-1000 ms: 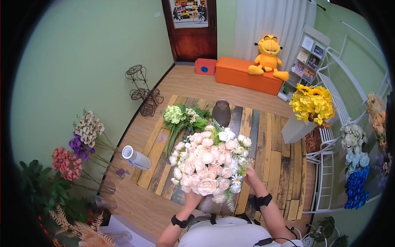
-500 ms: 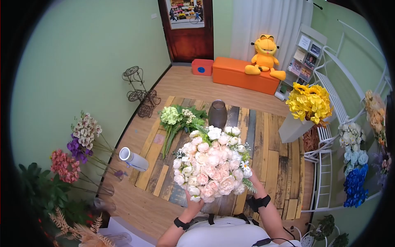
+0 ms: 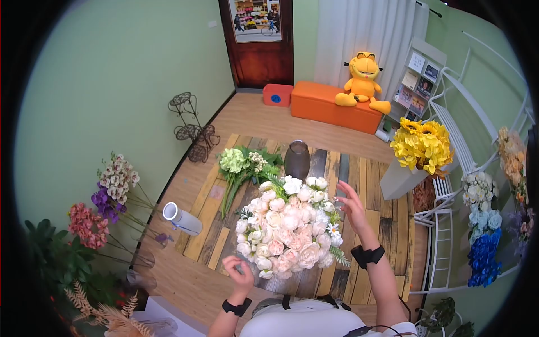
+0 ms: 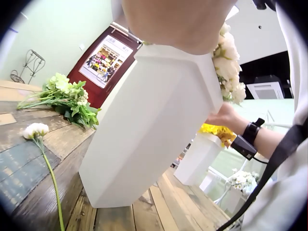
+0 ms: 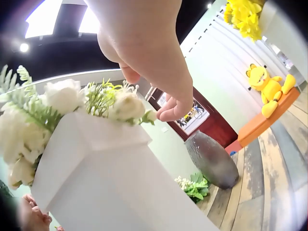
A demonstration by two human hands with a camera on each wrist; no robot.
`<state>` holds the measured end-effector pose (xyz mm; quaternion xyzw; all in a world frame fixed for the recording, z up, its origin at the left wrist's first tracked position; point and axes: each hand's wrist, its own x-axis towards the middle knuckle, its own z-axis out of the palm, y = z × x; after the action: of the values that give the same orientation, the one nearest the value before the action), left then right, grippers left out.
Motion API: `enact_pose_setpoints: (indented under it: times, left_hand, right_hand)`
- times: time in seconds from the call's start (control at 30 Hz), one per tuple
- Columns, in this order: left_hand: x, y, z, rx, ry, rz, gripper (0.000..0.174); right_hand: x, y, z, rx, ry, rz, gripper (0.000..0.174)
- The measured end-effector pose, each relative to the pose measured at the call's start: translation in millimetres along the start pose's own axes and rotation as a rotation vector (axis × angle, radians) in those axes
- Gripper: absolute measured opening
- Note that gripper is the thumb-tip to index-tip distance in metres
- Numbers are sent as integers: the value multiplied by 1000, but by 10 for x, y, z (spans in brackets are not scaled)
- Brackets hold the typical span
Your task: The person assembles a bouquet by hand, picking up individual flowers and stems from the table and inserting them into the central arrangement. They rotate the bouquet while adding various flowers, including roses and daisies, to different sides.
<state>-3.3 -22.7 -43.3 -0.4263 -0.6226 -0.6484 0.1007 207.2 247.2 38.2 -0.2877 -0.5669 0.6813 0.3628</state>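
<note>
**Both hands clear of the bouquet point(image 3: 289, 227)**

The pink-and-white bouquet sits in its white container point(image 4: 149, 125), standing upright on the plank table point(image 3: 382, 224), right in front of the person. It's flanked on both sides.

The left hand point(image 3: 240, 276) hangs at the near left corner, just beside the lowest blooms. Its fingers are loosely curled with nothing in them, and the head view shows a sliver of table between hand and flowers. From the left wrist camera, the container's white wall fills the frame directly below that hand.

Over on the far right side, the right hand point(image 3: 352, 206) is up and released, fingers spread, close to the top blooms. The right wrist view has its fingertips point(image 5: 166, 113) hovering just above a white bud at the rim, gripping nothing.

Now the count on the table:
- One bouquet in one white container.
- One dark vase point(image 3: 297, 160), just behind the bouquet.
- One green bunch point(image 3: 241, 163), lying flat to the left of that vase.
- One loose white stem point(image 4: 36, 130), lying on the planks near the container's foot and seen from the left wrist only.

Off the table:
- One white roll point(image 3: 182, 218), at the left edge.
- One cluster of yellow flowers point(image 3: 422, 145), to the right.
- One plush cat point(image 3: 364, 73), against the back wall.
</note>
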Motion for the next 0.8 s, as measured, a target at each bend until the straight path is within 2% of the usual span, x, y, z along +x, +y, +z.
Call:
enact_pose_setpoints:
  times: [0.07, 0.13, 0.17, 0.23, 0.27, 0.3, 0.33, 0.4, 0.43, 0.5, 0.53, 0.63, 0.67, 0.73, 0.77, 0.8]
  left_hand:
    - [343, 51, 4, -43, 73, -127, 17]
    - [617, -51, -2, -53, 3, -136, 18]
    - [770, -68, 27, -73, -58, -202, 21]
    - [1081, -89, 127, -91, -110, -262, 25]
    - [1220, -141, 197, -201, -211, -343, 28]
    - [1346, -197, 265, -313, -313, -423, 32]
    - [1453, -268, 334, -312, -308, -419, 32]
    - [1639, -348, 454, -417, -623, -678, 41]
    - [1705, -335, 498, -418, -622, -676, 41]
    - [1811, -285, 603, -225, -935, -730, 51]
    - [1845, -334, 644, -228, -937, -728, 51]
    - [1961, -352, 742, -296, -1218, -731, 59]
    - [1998, -356, 781, -297, -1222, -729, 59]
    - [2052, -373, 840, -557, -1296, -927, 56]
    - [2072, -373, 875, -557, -1300, -928, 56]
    - [2084, -350, 921, -497, -1340, -820, 60]
  right_hand:
    - [148, -189, 51, -13, -31, -29, 53]
    - [280, -362, 186, -204, -142, -14, 52]
    - [371, -350, 200, -204, -149, -18, 52]
    - [557, -275, 224, -432, -298, -63, 59]
    - [566, -320, 272, -433, -304, -71, 59]
    - [548, -386, 328, -584, -369, -100, 62]
    - [540, -420, 371, -737, -432, -128, 65]
    - [537, -398, 407, -742, -441, -147, 62]
    - [519, -405, 419, -809, -420, -199, 55]
    - [471, -435, 456, -862, -378, -313, 37]
    - [466, -439, 458, -864, -375, -313, 37]
    - [425, -467, 469, -884, -454, -474, 20]
    - [421, -469, 471, -885, -450, -473, 20]
    - [408, -463, 480, -904, -489, -521, 19]
    - [396, -465, 494, -904, -487, -519, 19]
    - [377, -472, 510, -903, -471, -515, 19]
